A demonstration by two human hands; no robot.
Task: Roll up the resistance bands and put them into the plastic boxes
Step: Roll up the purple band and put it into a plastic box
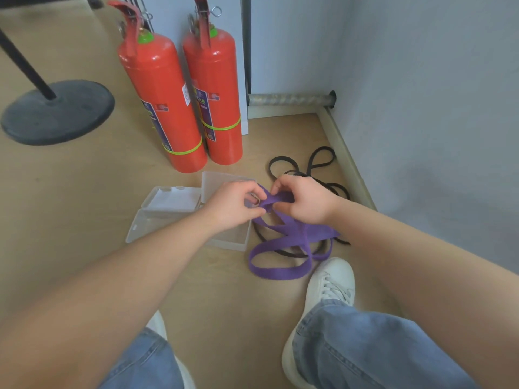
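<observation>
A purple resistance band [283,248] lies in loose loops on the wooden floor, its upper end lifted. My left hand [233,206] and my right hand [303,200] both pinch that raised end between fingertips, close together. A black resistance band [314,164] sprawls tangled behind my right hand, partly under the purple one. Two clear plastic boxes lie open on the floor: one [165,209] to the left of my left hand, another [233,237] partly hidden beneath my left wrist.
Two red fire extinguishers [165,108] stand against the wall behind the boxes. A black round stand base [56,113] sits at the far left. A grey wall with skirting [345,158] runs along the right. My white shoes [328,284] and jeans are near the bottom.
</observation>
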